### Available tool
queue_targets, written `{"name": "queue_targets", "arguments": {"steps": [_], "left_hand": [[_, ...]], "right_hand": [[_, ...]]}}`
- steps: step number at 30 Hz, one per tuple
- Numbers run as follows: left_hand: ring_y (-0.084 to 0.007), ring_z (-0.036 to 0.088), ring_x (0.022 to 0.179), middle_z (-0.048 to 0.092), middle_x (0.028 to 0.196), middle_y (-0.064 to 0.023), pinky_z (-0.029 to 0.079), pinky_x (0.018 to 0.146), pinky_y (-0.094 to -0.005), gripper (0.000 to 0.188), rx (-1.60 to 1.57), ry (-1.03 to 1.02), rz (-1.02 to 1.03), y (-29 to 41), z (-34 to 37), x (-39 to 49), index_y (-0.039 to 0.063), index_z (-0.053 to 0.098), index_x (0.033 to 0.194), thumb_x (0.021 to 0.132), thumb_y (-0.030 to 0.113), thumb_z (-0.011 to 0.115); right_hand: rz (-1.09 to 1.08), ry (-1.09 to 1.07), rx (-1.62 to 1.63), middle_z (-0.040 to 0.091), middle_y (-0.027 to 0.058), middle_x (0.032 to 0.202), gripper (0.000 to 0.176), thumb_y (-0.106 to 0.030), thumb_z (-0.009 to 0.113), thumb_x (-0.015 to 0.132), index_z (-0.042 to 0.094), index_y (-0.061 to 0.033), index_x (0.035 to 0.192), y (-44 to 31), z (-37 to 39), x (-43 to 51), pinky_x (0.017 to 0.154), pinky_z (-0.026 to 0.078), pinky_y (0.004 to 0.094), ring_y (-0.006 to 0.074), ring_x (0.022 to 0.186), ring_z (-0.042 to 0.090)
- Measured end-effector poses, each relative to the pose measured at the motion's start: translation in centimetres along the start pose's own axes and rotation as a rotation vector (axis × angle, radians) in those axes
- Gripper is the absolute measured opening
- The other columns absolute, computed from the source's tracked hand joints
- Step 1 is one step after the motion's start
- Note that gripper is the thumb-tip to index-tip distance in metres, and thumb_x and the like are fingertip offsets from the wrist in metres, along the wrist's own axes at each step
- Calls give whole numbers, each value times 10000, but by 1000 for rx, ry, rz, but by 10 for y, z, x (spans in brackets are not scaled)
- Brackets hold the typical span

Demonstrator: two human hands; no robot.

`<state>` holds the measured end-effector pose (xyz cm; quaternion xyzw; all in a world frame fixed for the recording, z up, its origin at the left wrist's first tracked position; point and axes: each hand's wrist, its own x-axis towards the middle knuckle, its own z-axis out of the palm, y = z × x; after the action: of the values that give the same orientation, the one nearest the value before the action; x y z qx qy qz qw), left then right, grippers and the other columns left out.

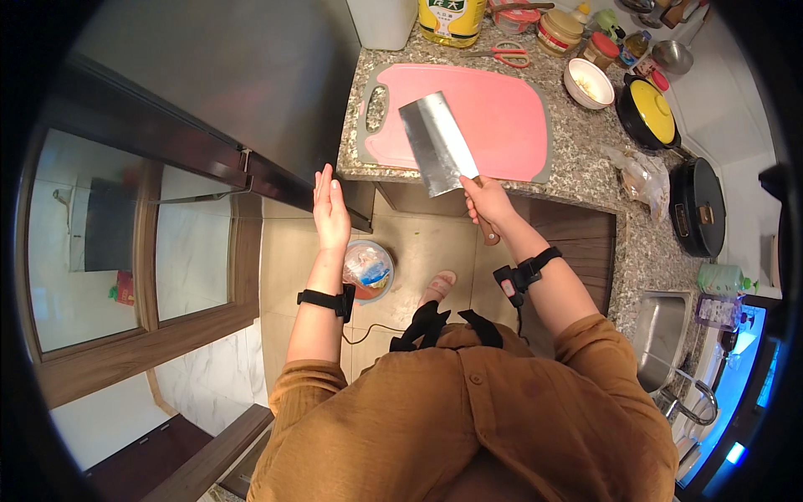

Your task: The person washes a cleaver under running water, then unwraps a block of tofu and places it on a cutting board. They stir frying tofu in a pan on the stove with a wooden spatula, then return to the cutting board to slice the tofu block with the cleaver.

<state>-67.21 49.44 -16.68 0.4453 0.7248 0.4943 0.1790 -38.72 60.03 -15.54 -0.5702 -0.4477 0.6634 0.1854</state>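
Observation:
My right hand (487, 202) grips the wooden handle of a cleaver (436, 147). Its broad steel blade slants up and left over the near part of a pink cutting board with grey edges (502, 119). Whether the blade touches the board I cannot tell. Holding nothing, my left hand (330, 213) is raised with straight fingers, left of the counter's front corner and near the dark cabinet side (251, 81). The board lies on the speckled stone counter (577, 169).
Behind the board are red-handled scissors (511, 55), a yellow-labelled oil bottle (453, 22) and several jars. To the right stand a white bowl (588, 83), a yellow-lidded pot (652, 113), a black round appliance (697, 207) and a sink (659, 339). A lined bin (379, 295) sits on the floor.

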Motion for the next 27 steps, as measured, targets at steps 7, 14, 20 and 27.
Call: {"name": "queue_targets", "arguments": {"steps": [7,14,20,27], "left_hand": [[-253,239,1480,385,1537,-145,165,1197,-367,507,-231,97,-137,20,-49,-30,15,453,1440,1071,350,358],[-233,307,1448,454,1488,-134,173,1206,-383,490,-241,206,91,73,-89,-54,-25,411,1453,1082,280,316],[-231,351,1422,457,1484,-139,200,1199,-382,473,-286,52,176,111,-34,-57,-31,413,1450,1079,247,320],[-228,401,1386,477,1459,-148,240,1185,-370,501,-274,-272,338,200,119,-93,-36,479,1403,1079,295,284]], "right_hand": [[121,-319,127,486,-11,622,337,-391,575,979,510,-96,830,30,49,-11,413,381,278,103,454,452],[145,-608,427,452,-22,643,326,-418,545,998,509,-113,887,19,24,-42,433,363,257,86,470,399],[-24,-340,560,457,-4,622,293,-366,533,1011,513,-91,914,23,-114,-141,413,330,260,96,435,367],[-98,337,835,493,10,639,267,-353,582,991,550,-90,951,148,-254,-369,421,341,255,107,453,397]]}}
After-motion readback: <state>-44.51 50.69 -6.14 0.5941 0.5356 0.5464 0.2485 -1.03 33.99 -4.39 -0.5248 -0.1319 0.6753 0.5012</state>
